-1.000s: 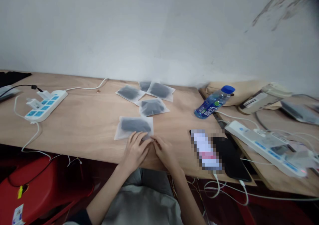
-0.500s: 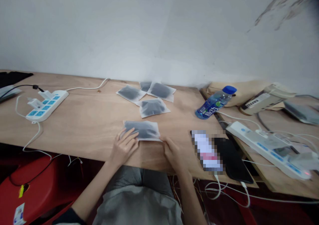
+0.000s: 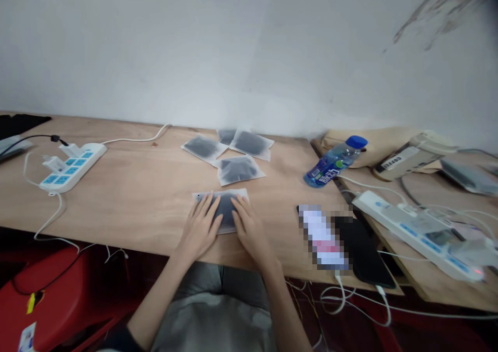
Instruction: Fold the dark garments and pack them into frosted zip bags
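A frosted plastic bag (image 3: 224,212) with something dark inside lies flat on the wooden table, close to the front edge. My left hand (image 3: 201,226) rests flat over its left part, fingers stretched out. Over the right part lies my right hand (image 3: 248,228), its fingers also extended and pointing away from me. Both palms cover much of the bag's sides. Just beyond it is a similar frosted bag (image 3: 239,169). Farther back lie more of the same: one bag at left (image 3: 204,148), one bag at right (image 3: 252,143), and a partly covered bag (image 3: 226,135) behind them.
A white power strip (image 3: 73,167) with plugs lies at left. To the right are a blue-capped bottle (image 3: 335,162), two phones, one pixelated (image 3: 322,238) and one black (image 3: 363,251), another power strip (image 3: 420,238) and a coffee cup (image 3: 414,154). A red chair (image 3: 50,295) stands below left.
My right hand has left the bag's right edge and moved onto its top. My left hand has flattened over the left part. The bag now lies flatter, its near edge lower.
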A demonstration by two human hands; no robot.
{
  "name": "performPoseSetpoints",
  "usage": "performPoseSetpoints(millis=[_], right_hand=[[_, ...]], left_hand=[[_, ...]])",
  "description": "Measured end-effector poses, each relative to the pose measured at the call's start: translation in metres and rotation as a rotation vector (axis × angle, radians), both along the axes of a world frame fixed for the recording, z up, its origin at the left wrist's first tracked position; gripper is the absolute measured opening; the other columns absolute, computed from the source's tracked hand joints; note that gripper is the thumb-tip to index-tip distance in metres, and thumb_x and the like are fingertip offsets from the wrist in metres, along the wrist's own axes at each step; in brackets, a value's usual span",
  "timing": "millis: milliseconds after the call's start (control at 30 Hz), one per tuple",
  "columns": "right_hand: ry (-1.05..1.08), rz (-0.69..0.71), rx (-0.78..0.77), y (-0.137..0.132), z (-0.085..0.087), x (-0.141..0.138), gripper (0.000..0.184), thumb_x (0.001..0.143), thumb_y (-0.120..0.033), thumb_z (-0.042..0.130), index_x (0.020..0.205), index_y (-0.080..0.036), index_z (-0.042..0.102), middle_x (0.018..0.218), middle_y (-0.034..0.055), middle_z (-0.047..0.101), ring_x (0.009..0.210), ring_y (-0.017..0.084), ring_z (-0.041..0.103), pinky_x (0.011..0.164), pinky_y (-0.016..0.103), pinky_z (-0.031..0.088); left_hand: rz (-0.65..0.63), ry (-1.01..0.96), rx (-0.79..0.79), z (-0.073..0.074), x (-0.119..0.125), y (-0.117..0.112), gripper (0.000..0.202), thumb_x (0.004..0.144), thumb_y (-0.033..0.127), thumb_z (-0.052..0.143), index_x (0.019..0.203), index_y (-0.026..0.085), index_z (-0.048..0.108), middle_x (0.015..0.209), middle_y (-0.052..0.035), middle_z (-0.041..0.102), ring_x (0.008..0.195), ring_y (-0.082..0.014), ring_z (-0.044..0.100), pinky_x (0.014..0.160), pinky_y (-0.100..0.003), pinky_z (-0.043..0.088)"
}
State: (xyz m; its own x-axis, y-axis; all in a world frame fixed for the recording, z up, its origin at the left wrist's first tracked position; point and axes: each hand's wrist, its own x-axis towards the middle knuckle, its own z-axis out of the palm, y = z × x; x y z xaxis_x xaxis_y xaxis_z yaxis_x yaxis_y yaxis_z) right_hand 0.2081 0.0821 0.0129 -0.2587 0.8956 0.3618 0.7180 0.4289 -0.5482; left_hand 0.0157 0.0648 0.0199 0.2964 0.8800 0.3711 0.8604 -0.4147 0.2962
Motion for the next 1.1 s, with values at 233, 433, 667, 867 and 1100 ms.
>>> performPoseSetpoints(millis=[233,433,667,867,1100], right_hand=[[-0.174,-0.042,-0.016,0.007,-0.016,-0.013,0.050,0.101,-0.034,0.029,0.149,-0.022,0.037,0.155,0.0078,0.036,0.146,0.024,0.026,0.117,0.054,0.021],[0.015,-0.121,-0.008,-0.014,-0.027,0.013,0.050,0.102,-0.033,0.028,0.148,-0.017,0.037,0.153,0.0118,0.039,0.144,0.023,0.029,0.116,0.052,0.029],[0.063,-0.132,-0.016,-0.024,-0.035,0.017,0.046,0.100,-0.034,0.033,0.140,-0.018,0.048,0.147,0.0125,0.047,0.139,0.025,0.039,0.113,0.052,0.034],[0.032,-0.158,-0.019,-0.003,-0.034,0.013,0.047,0.095,-0.029,0.039,0.139,-0.015,0.049,0.139,0.0156,0.055,0.129,0.028,0.050,0.106,0.049,0.043],[-0.089,-0.314,0.097,0.109,-0.014,0.025,0.053,0.088,-0.013,0.038,0.139,-0.012,0.048,0.145,0.0177,0.046,0.131,0.031,0.044,0.107,0.053,0.037]], left_hand=[[0.115,0.096,0.042,-0.021,0.023,0.014,0.055,0.097,0.034,0.038,0.149,0.018,0.035,0.153,-0.0113,0.038,0.142,-0.0301,0.033,0.113,-0.054,0.031],[0.482,0.094,0.064,-0.031,-0.022,-0.002,0.057,0.096,0.037,0.038,0.146,0.012,0.039,0.147,-0.0193,0.045,0.138,-0.0365,0.038,0.112,-0.057,0.029],[0.830,0.065,0.078,-0.029,-0.108,0.024,0.064,0.095,0.039,0.033,0.142,-0.004,0.038,0.149,-0.0317,0.034,0.140,-0.0436,0.031,0.111,-0.060,0.024],[0.849,0.035,0.143,-0.013,-0.083,0.058,0.068,0.093,0.035,0.034,0.141,-0.014,0.029,0.149,-0.0381,0.026,0.142,-0.0440,0.025,0.112,-0.059,0.023],[0.412,-0.014,-0.209,0.019,0.014,0.118,0.040,0.097,0.031,0.033,0.107,0.009,0.065,0.107,-0.0216,0.067,0.108,-0.0294,0.062,0.093,-0.040,0.045]])
